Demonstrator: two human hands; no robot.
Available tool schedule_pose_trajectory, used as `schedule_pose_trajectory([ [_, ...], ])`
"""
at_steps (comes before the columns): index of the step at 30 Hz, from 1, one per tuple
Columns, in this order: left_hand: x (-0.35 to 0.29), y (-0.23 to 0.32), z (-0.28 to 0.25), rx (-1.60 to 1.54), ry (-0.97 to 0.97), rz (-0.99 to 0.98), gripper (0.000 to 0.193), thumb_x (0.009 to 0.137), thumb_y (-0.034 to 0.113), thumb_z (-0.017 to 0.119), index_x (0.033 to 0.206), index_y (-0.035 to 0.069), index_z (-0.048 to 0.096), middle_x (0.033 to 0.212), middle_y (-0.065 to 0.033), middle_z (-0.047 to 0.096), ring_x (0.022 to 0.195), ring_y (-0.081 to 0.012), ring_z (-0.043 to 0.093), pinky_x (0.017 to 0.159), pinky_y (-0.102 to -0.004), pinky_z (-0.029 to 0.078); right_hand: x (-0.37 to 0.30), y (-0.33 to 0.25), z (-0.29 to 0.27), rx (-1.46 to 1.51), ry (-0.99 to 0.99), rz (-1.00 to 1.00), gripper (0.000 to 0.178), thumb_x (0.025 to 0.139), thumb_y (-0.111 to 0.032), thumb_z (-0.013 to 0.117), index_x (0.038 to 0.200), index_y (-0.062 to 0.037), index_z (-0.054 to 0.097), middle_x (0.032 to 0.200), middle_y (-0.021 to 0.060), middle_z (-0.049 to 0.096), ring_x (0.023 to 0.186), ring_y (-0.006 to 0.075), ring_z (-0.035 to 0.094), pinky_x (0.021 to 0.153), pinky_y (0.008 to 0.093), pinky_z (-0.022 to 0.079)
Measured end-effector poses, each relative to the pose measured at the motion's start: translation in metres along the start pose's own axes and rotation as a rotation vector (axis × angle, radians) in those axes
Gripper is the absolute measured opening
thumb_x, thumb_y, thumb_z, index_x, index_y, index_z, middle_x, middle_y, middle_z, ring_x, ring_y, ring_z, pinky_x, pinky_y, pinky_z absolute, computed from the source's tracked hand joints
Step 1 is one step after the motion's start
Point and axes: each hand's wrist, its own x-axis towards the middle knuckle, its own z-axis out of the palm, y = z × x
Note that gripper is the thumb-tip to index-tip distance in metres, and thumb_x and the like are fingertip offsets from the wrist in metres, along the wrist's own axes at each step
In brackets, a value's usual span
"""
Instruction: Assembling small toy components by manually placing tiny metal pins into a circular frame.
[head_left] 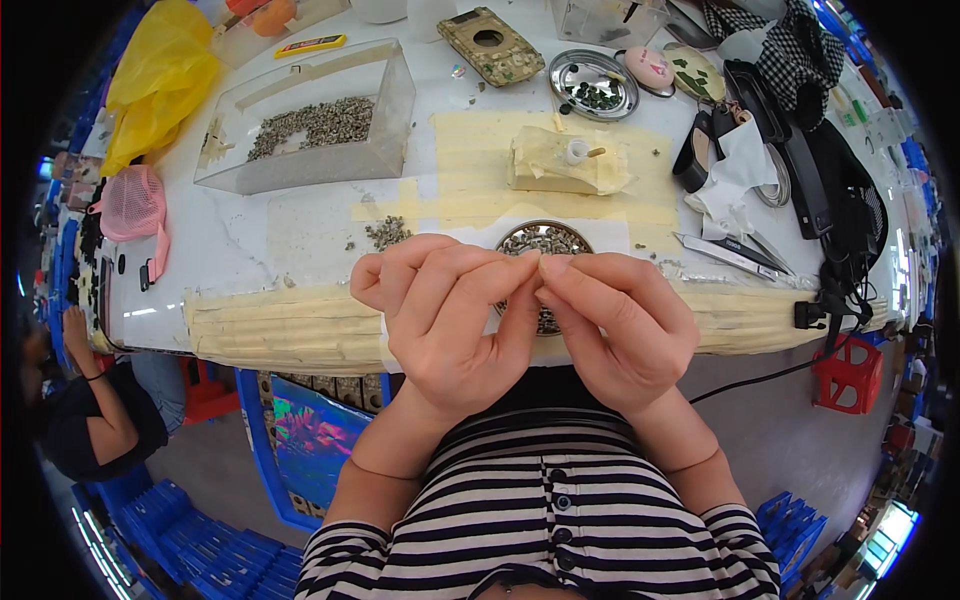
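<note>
My left hand (455, 315) and my right hand (625, 325) meet fingertip to fingertip at the table's near edge. Both are closed in a pinch, thumb against forefinger. Whatever sits between the fingertips is too small to make out. Below them lies a round dish (545, 226) filled with small metallic pieces, partly hidden by my hands. A loose heap of similar small pieces (388, 232) rests on the table just beyond my left hand. Past the dish stands a block wrapped in cream tape (568, 165), with a small white cup (578, 151) on top.
A clear box (300, 180) of small pieces stands at the left, near a pink mesh pouch (132, 203) and yellow bag (158, 75). Farther back is a metal plate (594, 62) of dark green bits. Tweezers (728, 254) lie right. Another person (105, 420) sits at lower left.
</note>
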Motion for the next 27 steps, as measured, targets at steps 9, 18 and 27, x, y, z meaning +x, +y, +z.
schedule_pose_trajectory([
  [9, -0.001, 0.0, -0.002, 0.008, 0.028, 0.058, 0.028, 0.069, 0.011, 0.08, 0.096, 0.015, 0.077, 0.091, 0.0073, 0.068, 0.086, -0.0153, 0.056, 0.081, -0.0349, 0.029, 0.002, -0.003, -0.007, 0.391, -0.104, 0.424, 0.023, 0.084, 0.004, 0.075, 0.107, 0.0024, 0.074, 0.089, 0.0094, 0.072, 0.077, 0.0121, 0.068, 0.067, 0.0233, 0.055],
  [18, 0.005, 0.008, -0.009, 0.015, -0.077, 0.083, 0.029, 0.067, 0.002, 0.08, 0.094, 0.011, 0.076, 0.088, 0.0022, 0.068, 0.085, -0.0197, 0.056, 0.079, -0.0323, 0.038, -0.001, -0.006, -0.016, 0.778, -0.068, 0.798, 0.014, 0.087, 0.002, 0.074, 0.101, 0.0036, 0.073, 0.091, 0.0063, 0.071, 0.08, 0.0091, 0.066, 0.073, 0.0223, 0.054],
  [27, 0.005, 0.007, 0.0, 0.038, -0.077, -0.014, 0.026, 0.065, 0.0, 0.077, 0.088, 0.011, 0.073, 0.083, 0.002, 0.065, 0.084, -0.0202, 0.057, 0.083, -0.0354, 0.033, 0.0, 0.002, -0.003, -0.016, 0.0, -0.003, 0.026, 0.076, 0.003, 0.08, 0.101, -0.0008, 0.075, 0.085, 0.0105, 0.07, 0.07, 0.0177, 0.067, 0.057, 0.0262, 0.054],
])
